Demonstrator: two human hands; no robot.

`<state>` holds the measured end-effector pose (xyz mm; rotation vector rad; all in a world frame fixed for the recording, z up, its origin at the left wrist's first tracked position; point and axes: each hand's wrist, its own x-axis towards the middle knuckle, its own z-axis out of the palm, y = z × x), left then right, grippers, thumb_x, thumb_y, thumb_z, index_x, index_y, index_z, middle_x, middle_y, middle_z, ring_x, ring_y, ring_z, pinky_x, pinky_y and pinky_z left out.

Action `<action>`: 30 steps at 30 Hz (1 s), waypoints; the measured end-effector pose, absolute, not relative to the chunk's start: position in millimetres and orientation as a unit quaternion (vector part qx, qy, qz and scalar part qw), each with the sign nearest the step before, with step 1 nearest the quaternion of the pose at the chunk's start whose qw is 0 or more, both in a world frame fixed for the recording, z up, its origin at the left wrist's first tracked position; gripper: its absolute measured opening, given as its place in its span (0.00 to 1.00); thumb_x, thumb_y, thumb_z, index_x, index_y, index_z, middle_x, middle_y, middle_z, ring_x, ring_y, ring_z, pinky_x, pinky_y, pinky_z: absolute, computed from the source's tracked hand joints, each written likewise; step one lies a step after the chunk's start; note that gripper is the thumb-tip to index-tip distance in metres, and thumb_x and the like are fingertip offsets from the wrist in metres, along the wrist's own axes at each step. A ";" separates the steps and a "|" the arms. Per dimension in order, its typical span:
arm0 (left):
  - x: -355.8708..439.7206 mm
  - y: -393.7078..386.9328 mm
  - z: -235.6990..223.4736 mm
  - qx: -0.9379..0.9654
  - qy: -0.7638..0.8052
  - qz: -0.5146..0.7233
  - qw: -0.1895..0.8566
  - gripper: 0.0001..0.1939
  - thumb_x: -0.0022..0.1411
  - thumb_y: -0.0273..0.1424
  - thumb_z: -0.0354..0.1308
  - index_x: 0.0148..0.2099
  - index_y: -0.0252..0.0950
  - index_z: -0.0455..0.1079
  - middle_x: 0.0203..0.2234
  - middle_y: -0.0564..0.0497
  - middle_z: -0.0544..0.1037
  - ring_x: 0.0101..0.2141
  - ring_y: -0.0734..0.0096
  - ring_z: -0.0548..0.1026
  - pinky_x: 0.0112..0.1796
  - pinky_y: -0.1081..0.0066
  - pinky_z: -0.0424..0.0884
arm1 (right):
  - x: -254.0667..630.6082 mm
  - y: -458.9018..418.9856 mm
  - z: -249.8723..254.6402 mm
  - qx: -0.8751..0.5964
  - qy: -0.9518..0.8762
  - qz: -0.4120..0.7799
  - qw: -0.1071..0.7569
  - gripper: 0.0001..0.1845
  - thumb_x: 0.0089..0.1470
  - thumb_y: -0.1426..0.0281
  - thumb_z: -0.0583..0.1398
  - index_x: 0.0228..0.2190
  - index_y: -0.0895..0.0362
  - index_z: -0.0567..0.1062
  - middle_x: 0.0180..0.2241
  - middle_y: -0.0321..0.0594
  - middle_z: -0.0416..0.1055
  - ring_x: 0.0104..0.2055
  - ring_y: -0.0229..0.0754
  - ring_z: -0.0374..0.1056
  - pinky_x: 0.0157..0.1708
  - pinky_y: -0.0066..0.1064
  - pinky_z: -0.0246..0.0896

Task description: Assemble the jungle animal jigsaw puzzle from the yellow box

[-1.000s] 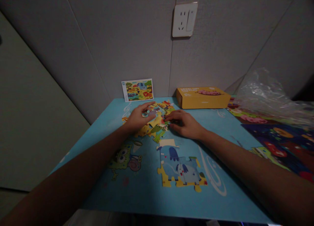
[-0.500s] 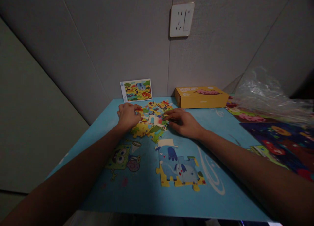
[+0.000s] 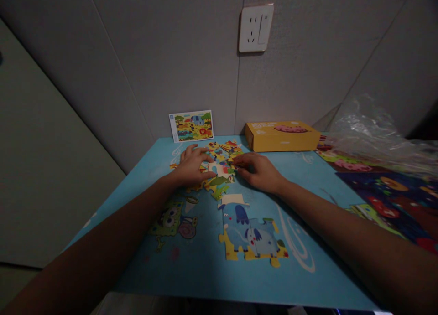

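My left hand point(image 3: 192, 167) lies flat with fingers spread on a heap of loose colourful puzzle pieces point(image 3: 221, 168) at the far middle of the blue table point(image 3: 191, 269). My right hand point(image 3: 259, 170) rests on the right side of the same heap, fingers curled toward the pieces; whether it grips one is unclear. Nearer to me lies a joined puzzle section with blue elephants point(image 3: 249, 233), untouched by either hand.
A small reference picture card point(image 3: 191, 125) leans against the wall. A yellow box point(image 3: 282, 135) sits at the back right. Crumpled clear plastic point(image 3: 372, 132) and a dark colourful mat point(image 3: 390, 192) lie to the right. A wall socket point(image 3: 256, 28) is above.
My left hand moved from the heap's far left edge back right onto the pieces and flattened out. My right hand has barely shifted.
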<state>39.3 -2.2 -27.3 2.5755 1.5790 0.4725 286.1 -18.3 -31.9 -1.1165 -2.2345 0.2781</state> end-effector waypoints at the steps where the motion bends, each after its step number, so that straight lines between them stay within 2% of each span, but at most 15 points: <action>1: 39.8 -1.9 -27.2 0.843 0.512 0.159 0.048 0.24 0.51 0.44 0.65 0.48 0.40 0.72 0.60 0.46 0.64 0.63 0.43 0.48 0.60 0.45 0.48 | 285.7 -18.9 -31.2 -0.424 -0.843 0.102 0.314 0.17 0.49 0.74 0.58 0.40 0.57 0.80 0.41 0.44 0.78 0.43 0.48 0.70 0.45 0.40 0.63; 5: 40.6 -0.5 -26.9 0.836 0.511 0.193 0.054 0.27 0.46 0.43 0.69 0.46 0.37 0.70 0.55 0.44 0.69 0.61 0.45 0.53 0.58 0.47 0.53 | 285.2 -20.8 -28.6 -0.431 -0.835 0.087 0.331 0.17 0.50 0.73 0.58 0.41 0.60 0.79 0.39 0.47 0.78 0.43 0.49 0.69 0.44 0.40 0.62; 9: 38.9 -0.7 -24.8 0.820 0.503 0.271 0.020 0.28 0.47 0.42 0.68 0.50 0.36 0.70 0.48 0.42 0.68 0.55 0.51 0.62 0.56 0.51 0.58 | 285.6 -21.9 -28.0 -0.429 -0.822 0.094 0.363 0.17 0.53 0.69 0.58 0.43 0.62 0.78 0.40 0.49 0.77 0.42 0.49 0.69 0.44 0.40 0.61; 13: 40.8 -6.2 -21.6 0.851 0.423 0.310 0.024 0.27 0.49 0.42 0.68 0.50 0.38 0.71 0.47 0.44 0.67 0.53 0.54 0.63 0.56 0.53 0.59 | 283.7 -25.8 -27.0 -0.421 -0.795 0.177 0.400 0.27 0.55 0.62 0.59 0.54 0.62 0.71 0.39 0.48 0.76 0.38 0.45 0.69 0.40 0.37 0.62; 15: 44.3 -10.5 -20.5 0.881 0.370 0.291 0.043 0.26 0.51 0.43 0.67 0.51 0.39 0.71 0.47 0.44 0.69 0.54 0.53 0.62 0.56 0.53 0.59 | 282.2 -27.6 -26.9 -0.421 -0.789 0.225 0.386 0.28 0.55 0.61 0.59 0.53 0.62 0.71 0.33 0.43 0.75 0.32 0.41 0.67 0.34 0.33 0.60; 17: 47.8 -14.5 -19.6 0.905 0.335 0.256 0.062 0.28 0.52 0.46 0.66 0.53 0.40 0.69 0.49 0.44 0.69 0.57 0.52 0.59 0.57 0.51 0.58 | 281.4 -28.1 -27.4 -0.421 -0.797 0.248 0.356 0.24 0.53 0.62 0.59 0.48 0.63 0.75 0.28 0.40 0.72 0.27 0.38 0.63 0.30 0.31 0.57; 19: 49.8 -17.4 -18.9 0.915 0.332 0.216 0.079 0.39 0.51 0.51 0.65 0.60 0.41 0.62 0.55 0.42 0.66 0.60 0.48 0.55 0.58 0.48 0.54 | 281.4 -27.5 -28.0 -0.415 -0.808 0.251 0.334 0.20 0.52 0.65 0.60 0.45 0.62 0.77 0.27 0.37 0.70 0.26 0.36 0.60 0.28 0.30 0.54; 21: 49.3 -18.3 -18.7 0.918 0.349 0.165 0.096 0.52 0.46 0.56 0.64 0.67 0.40 0.52 0.62 0.38 0.58 0.62 0.41 0.50 0.59 0.44 0.49 | 282.1 -26.6 -28.1 -0.413 -0.813 0.246 0.329 0.20 0.52 0.67 0.60 0.46 0.61 0.77 0.27 0.36 0.69 0.26 0.35 0.59 0.28 0.29 0.53; 23: 46.5 -17.5 -19.2 0.920 0.360 0.112 0.104 0.58 0.45 0.59 0.63 0.70 0.40 0.44 0.65 0.35 0.51 0.64 0.36 0.45 0.60 0.40 0.43 | 282.9 -26.2 -27.5 -0.419 -0.812 0.245 0.325 0.22 0.52 0.69 0.59 0.49 0.60 0.75 0.25 0.35 0.67 0.25 0.35 0.58 0.27 0.29 0.52; 26: 40.8 -14.7 -20.5 0.923 0.366 0.066 0.098 0.54 0.50 0.60 0.59 0.70 0.42 0.43 0.67 0.36 0.47 0.65 0.35 0.39 0.59 0.36 0.37 | 283.9 -26.4 -26.7 -0.423 -0.811 0.249 0.319 0.25 0.51 0.71 0.59 0.53 0.60 0.72 0.25 0.35 0.68 0.25 0.36 0.59 0.28 0.30 0.52; 30: 36.5 -12.9 -19.6 0.923 0.368 0.057 0.097 0.47 0.54 0.58 0.57 0.69 0.47 0.47 0.68 0.40 0.46 0.66 0.34 0.36 0.58 0.33 0.34 | 285.8 -26.6 -26.7 -0.410 -0.818 0.249 0.317 0.28 0.51 0.73 0.59 0.55 0.60 0.69 0.28 0.38 0.71 0.27 0.38 0.62 0.30 0.31 0.55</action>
